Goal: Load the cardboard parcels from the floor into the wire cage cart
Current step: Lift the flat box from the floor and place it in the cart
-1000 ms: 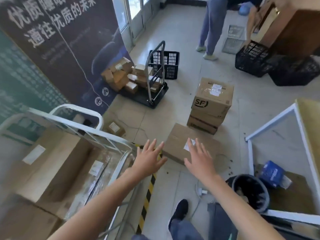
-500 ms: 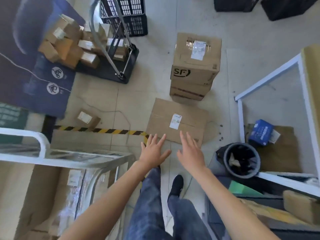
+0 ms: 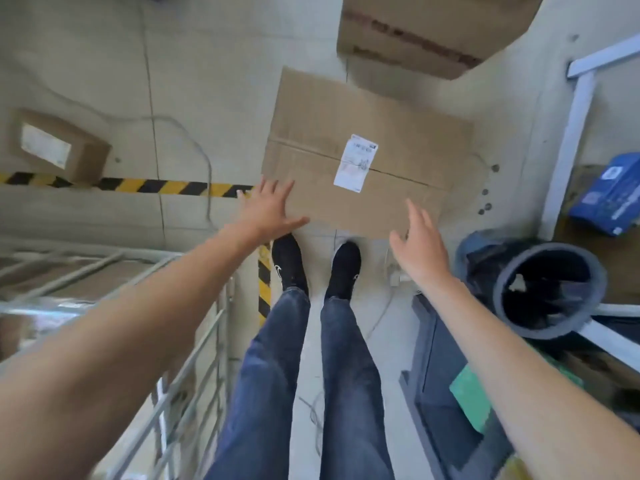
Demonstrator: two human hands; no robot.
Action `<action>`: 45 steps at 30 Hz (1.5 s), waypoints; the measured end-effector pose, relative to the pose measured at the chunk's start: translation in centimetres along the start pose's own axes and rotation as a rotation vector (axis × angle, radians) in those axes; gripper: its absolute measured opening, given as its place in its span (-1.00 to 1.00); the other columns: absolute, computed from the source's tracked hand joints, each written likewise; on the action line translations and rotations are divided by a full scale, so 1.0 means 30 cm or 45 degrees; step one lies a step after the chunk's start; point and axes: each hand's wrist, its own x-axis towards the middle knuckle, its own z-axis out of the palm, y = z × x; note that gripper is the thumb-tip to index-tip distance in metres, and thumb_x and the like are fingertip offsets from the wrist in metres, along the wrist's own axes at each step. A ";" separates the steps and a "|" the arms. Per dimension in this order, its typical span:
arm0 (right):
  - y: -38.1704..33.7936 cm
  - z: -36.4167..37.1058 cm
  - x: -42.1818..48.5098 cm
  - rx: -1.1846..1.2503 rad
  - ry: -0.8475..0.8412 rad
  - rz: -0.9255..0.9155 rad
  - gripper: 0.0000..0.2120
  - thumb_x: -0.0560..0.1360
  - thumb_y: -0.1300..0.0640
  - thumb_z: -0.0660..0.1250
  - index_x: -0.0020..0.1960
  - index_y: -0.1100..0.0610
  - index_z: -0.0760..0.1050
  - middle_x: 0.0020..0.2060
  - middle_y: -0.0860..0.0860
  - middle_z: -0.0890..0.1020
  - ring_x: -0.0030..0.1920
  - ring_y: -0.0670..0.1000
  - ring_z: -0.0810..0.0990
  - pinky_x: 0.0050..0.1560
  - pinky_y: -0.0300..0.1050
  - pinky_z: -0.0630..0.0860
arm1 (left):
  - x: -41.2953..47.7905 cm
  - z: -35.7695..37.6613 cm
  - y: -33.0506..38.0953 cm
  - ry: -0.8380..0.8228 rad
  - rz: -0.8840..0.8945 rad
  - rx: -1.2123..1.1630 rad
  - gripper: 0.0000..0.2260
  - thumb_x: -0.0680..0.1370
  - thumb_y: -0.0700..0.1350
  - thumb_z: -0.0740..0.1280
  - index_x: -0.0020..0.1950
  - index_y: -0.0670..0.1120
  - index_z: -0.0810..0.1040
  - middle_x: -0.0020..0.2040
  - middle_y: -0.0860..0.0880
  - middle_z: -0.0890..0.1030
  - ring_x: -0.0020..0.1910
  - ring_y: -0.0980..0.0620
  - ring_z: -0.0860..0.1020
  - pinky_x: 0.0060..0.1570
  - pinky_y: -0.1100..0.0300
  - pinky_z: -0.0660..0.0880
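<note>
Small parcel [image 3: 55,147]: lies on floor at far left, label up, just beside tape [image 3: 156,186]. Cart [image 3: 227,306]: stands at lower left, holds cardboard. Left hand [image 3: 268,211]: hovers over near-left corner of flat parcel [image 3: 363,202], fingers straight and spread; contact cannot be told. Flat parcel: lies on floor at centre, label up, just ahead of shoes [image 3: 291,268]. Far parcel [image 3: 415,32]: sits just beyond it. Right hand [image 3: 419,244]: hovers by near-right corner, fingers straight, close together, holding nothing. Bin [image 3: 498,299]: stands at right, near blue box [image 3: 609,199].
</note>
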 end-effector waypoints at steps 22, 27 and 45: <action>0.411 0.269 0.558 0.741 0.168 0.621 -0.08 0.39 0.07 0.57 0.55 0.20 0.11 0.46 0.14 0.40 0.43 0.15 0.41 0.41 0.00 0.33 | 0.501 0.221 -0.334 0.190 -0.379 -1.221 -0.26 0.24 0.06 0.64 0.30 -0.06 0.40 0.12 0.06 0.59 0.06 0.10 0.57 -0.08 0.21 0.51; 0.255 0.071 0.331 0.752 0.147 0.468 -0.11 0.41 0.05 0.54 0.57 0.11 0.12 0.48 0.06 0.38 0.45 0.12 0.37 0.43 0.07 0.33 | 0.120 0.065 -0.345 0.257 -0.544 -1.293 -0.26 0.33 0.01 0.61 0.39 -0.11 0.34 0.22 -0.08 0.54 0.15 -0.09 0.54 0.01 0.07 0.49; -0.437 -1.115 -0.872 0.587 0.376 -0.304 -0.43 0.40 -0.01 0.54 0.33 -0.03 0.41 0.22 0.07 0.58 0.22 0.17 0.55 0.11 0.06 0.43 | -1.547 -0.807 -0.079 0.937 -0.475 -1.608 -0.29 0.18 0.24 0.62 0.22 0.06 0.45 0.09 0.06 0.62 0.02 0.04 0.61 -0.13 0.10 0.56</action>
